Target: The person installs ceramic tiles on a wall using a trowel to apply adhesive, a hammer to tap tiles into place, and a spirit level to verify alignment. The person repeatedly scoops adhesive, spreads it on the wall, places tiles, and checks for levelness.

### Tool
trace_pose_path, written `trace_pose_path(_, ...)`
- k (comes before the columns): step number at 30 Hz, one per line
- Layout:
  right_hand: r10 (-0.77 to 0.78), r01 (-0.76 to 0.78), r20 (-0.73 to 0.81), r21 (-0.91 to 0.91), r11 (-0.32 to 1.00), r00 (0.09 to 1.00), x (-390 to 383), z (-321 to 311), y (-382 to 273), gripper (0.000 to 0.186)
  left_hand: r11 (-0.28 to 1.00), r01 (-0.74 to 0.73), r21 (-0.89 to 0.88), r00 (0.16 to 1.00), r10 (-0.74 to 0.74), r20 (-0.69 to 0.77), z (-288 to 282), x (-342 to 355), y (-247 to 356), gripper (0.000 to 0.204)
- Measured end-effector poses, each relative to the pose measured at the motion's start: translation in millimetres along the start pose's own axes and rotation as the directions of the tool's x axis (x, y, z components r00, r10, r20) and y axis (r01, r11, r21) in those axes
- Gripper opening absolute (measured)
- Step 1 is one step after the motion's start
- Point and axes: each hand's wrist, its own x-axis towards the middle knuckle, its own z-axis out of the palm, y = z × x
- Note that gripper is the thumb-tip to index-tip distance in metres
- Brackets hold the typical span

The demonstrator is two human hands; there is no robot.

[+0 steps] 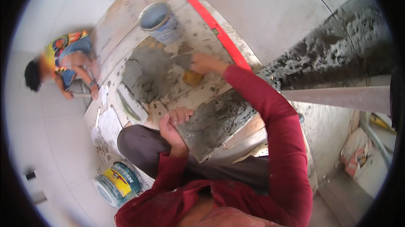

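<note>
My left hand [174, 127] is closed on the near left edge of a tile [204, 157], which lies tilted across my lap. Grey wet mortar [217, 119] covers most of the tile's upper face. Farther ahead, my right hand [206, 64] is closed round a trowel [182, 61], its handle mostly hidden in the fingers. The trowel's grey blade is over the right side of a mortar heap [145, 73] spread on a board. Just below this hand sits a yellow-brown sponge [193, 78].
Beyond the heap stands a bucket [166, 30]; a red spirit level [215, 28] lies along the wall. Rough mortar [333, 45] coats the wall strip at right. A green tub [120, 184] stands near left. Another person [69, 60] squats at far left, holding something thin.
</note>
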Motion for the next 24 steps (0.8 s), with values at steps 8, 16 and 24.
trace_pose_path(8,-0.004,-0.051,-0.15,-0.365,0.93,0.989,-127,-100,-16,0.011,0.992,0.032,-0.126,0.998,-0.025,0.058,-5,2,-3,0.032)
trace_pose_path(16,0.108,-0.192,-0.214,-0.426,0.884,0.971,-351,-51,23,0.051,0.997,0.072,-0.036,0.995,-0.069,0.078,-1,15,-1,0.031)
trace_pose_path(24,-0.004,-0.07,-0.164,-0.444,0.893,0.987,-332,-50,48,0.04,0.998,0.055,-0.005,0.997,-0.054,0.059,2,11,-1,0.034)
